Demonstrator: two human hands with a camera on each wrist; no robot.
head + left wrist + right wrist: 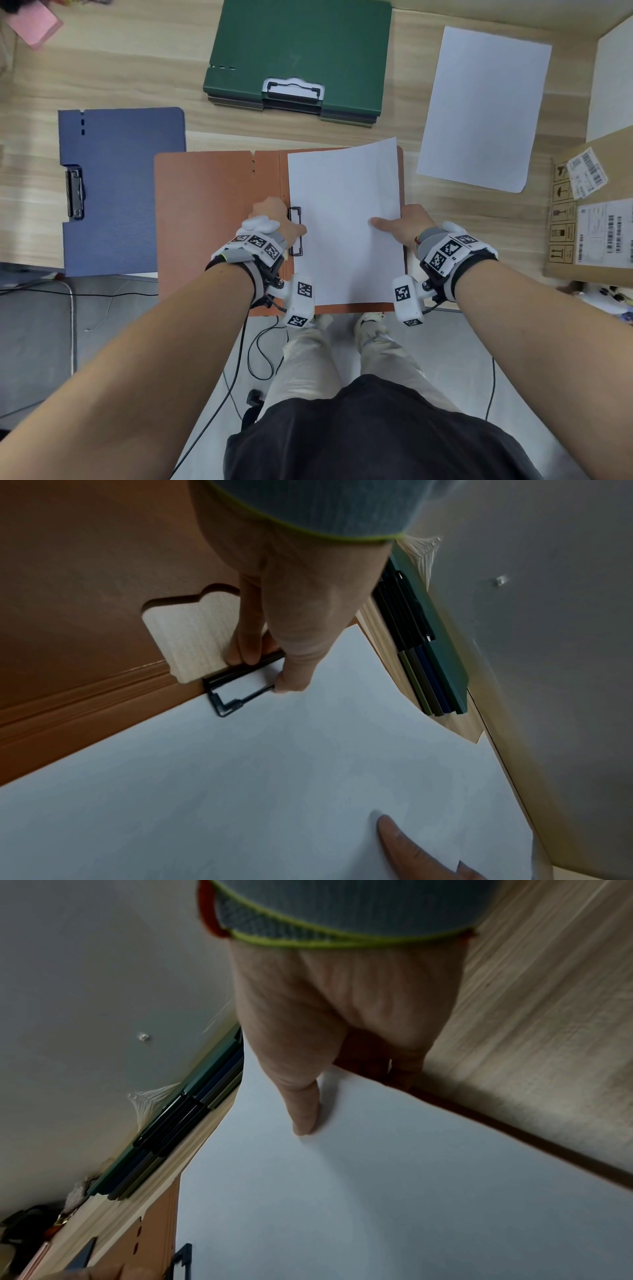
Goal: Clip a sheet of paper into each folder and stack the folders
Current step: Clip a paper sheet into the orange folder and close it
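An orange folder (205,212) lies open at the table's near edge, with a white sheet (342,212) lying slightly askew on its right half. My left hand (274,219) pinches the black wire clip (236,693) at the sheet's left edge; the thumb and fingers curl round the clip's bar (240,669). My right hand (404,222) grips the sheet's right edge, thumb (303,1110) on top and fingers under it. The orange folder's right edge (514,1131) shows under the sheet. A blue folder (120,192) lies shut on the left. A green folder (301,58) tops a stack at the back.
A spare white sheet (486,109) lies at the back right. A cardboard box (592,209) stands at the right edge. A pink pad (34,24) sits at the far left corner. Cables run over the floor below the table edge.
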